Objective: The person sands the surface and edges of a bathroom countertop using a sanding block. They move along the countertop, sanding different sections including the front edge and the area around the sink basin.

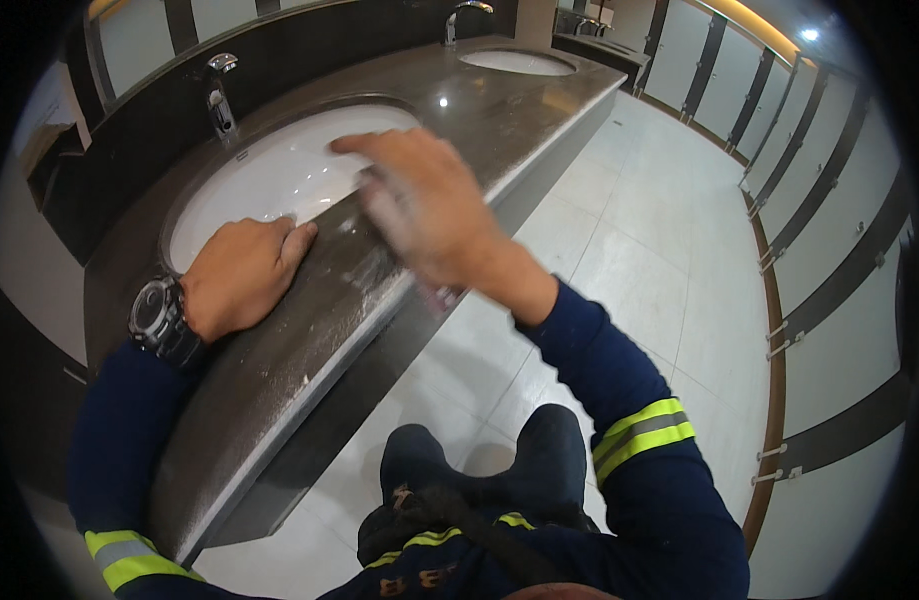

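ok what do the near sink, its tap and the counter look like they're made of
Near sink: probably glazed ceramic, smooth white with sharp glints.
Tap: likely chrome-plated metal, mirror-like with bright highlights.
Counter: polished stone or a lookalike, dark with reflected light; can't tell which.

No text legible, orange lettering point(434, 577) on a navy top point(619, 568) (too blurred to read), watch dial point(155, 308) unreadable

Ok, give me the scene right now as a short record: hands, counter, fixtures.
Left hand: at the near sink's rim, person's side; dark watch on wrist
Right hand: over the counter; motion-blurred, grip unclear
Counter: dark, whitish marks along front edge
Sinks: near one and far sink, both white
Faucets: near faucet and far faucet, chrome
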